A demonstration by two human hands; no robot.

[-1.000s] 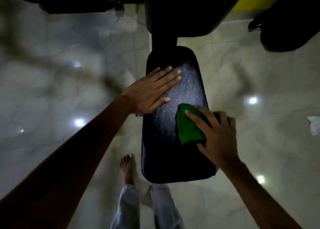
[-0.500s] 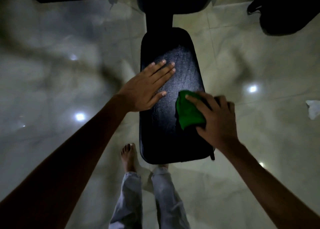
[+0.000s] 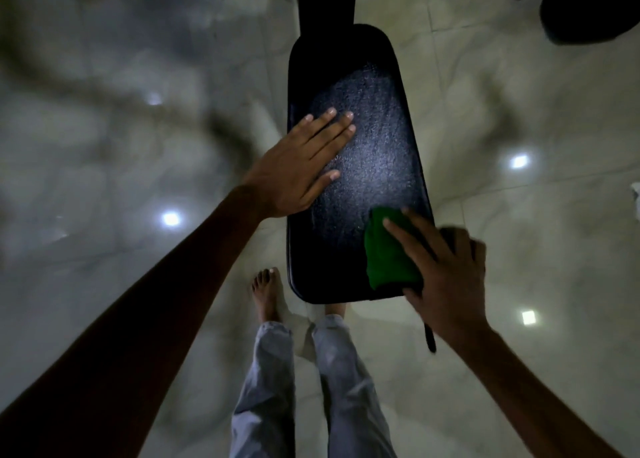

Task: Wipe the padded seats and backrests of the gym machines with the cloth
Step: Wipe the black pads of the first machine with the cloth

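1. Black padded seat (image 3: 356,153) at centre, long axis running away from the camera, pale sheen on its middle.
2. Left hand (image 3: 298,170) flat on the seat's left half, fingers (image 3: 332,127) straight and close together, thumb stretched out along the pad, nothing held.
3. Green cloth (image 3: 384,253) bunched on the seat's near right corner, touching the pad.
4. Right hand (image 3: 446,270) pressed on top of the cloth, index finger straight across the green fabric, remaining fingers bent over the seat's right edge; blurred, so cannot tell whether pinching the cloth or only pressing it.
5. Dark strap (image 3: 430,336) hanging below the right hand, past the seat's near edge.
6. Bare foot (image 3: 268,296) and grey trouser legs (image 3: 270,381) under the seat's near end.
7. Pale glossy tiled floor (image 3: 519,94) all round, dotted with bright light reflections.
8. Dark machine parts (image 3: 585,4) at the top edge, too dim for detail.
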